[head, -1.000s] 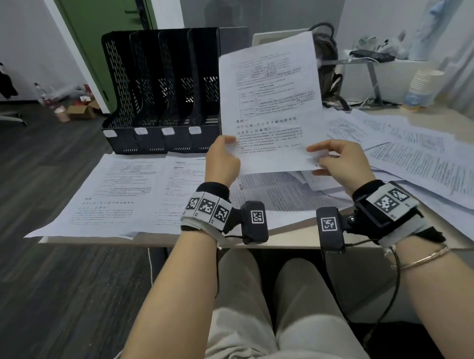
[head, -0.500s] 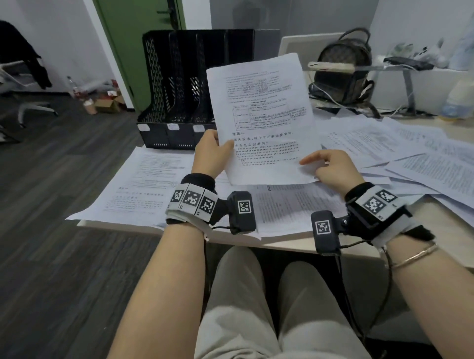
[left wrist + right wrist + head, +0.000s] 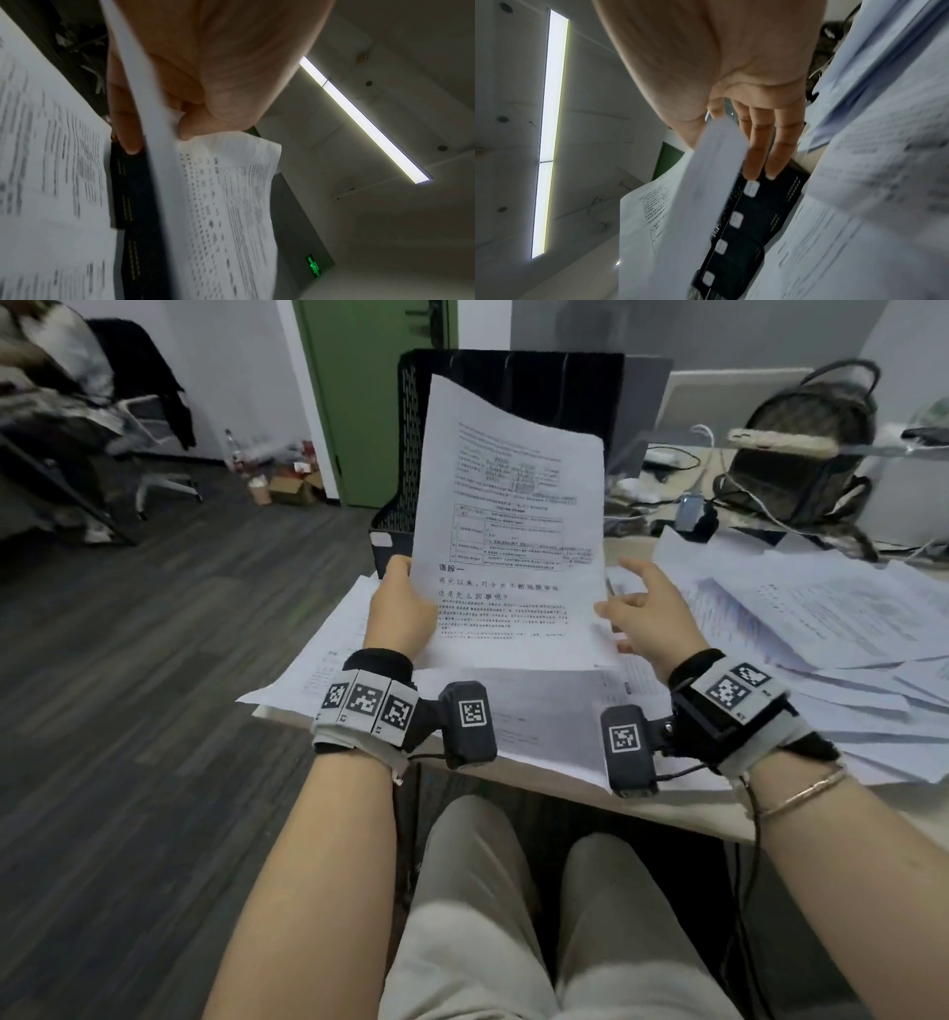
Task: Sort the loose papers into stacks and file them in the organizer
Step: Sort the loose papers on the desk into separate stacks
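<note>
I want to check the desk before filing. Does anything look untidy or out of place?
Yes. Loose papers lie fanned and overlapping across the desk, some hanging over its front edge. The left hand pinches one raised sheet, whose top corner curls. The black organizer stands upright behind it.

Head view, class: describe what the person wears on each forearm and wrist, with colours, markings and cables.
Both forearms are bare. The left wrist band is black and grey with three square black-and-white markers; a black camera block juts out, also marked. The right wrist band matches, with its own camera block, a black cable and a thin metal bangle.
</note>
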The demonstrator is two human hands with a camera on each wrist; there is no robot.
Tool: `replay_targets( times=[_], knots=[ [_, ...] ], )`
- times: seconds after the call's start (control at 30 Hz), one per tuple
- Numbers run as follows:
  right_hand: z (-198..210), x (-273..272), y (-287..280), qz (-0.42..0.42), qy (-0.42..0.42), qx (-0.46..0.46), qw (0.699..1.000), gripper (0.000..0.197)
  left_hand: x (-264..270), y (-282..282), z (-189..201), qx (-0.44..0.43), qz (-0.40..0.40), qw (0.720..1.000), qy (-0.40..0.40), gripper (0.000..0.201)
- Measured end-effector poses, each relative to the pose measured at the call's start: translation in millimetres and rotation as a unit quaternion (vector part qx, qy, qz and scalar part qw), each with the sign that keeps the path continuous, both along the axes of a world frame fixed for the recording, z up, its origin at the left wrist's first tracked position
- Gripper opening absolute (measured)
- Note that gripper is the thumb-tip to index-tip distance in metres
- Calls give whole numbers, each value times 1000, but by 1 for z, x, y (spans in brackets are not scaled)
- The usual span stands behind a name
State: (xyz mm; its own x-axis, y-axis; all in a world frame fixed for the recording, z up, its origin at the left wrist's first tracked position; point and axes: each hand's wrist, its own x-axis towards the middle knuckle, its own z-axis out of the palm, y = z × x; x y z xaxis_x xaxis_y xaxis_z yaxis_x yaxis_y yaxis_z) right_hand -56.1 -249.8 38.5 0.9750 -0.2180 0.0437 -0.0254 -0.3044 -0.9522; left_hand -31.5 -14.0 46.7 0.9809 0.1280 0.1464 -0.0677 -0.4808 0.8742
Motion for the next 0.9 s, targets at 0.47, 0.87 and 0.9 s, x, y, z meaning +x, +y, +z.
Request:
replay_targets(
  times=[0.47,0.87,0.9],
  knots=[
    [-9,32,95,112,18,-77,991,41,22,86,-2,117,117,985,53,36],
    [-42,40,135,142,90,-101,981,37,23,110,-18,198,134,965,109,47],
    [-45,40,136,140,95,-100,980,37,22,109,-18,206,124,963,118,45]
  ],
)
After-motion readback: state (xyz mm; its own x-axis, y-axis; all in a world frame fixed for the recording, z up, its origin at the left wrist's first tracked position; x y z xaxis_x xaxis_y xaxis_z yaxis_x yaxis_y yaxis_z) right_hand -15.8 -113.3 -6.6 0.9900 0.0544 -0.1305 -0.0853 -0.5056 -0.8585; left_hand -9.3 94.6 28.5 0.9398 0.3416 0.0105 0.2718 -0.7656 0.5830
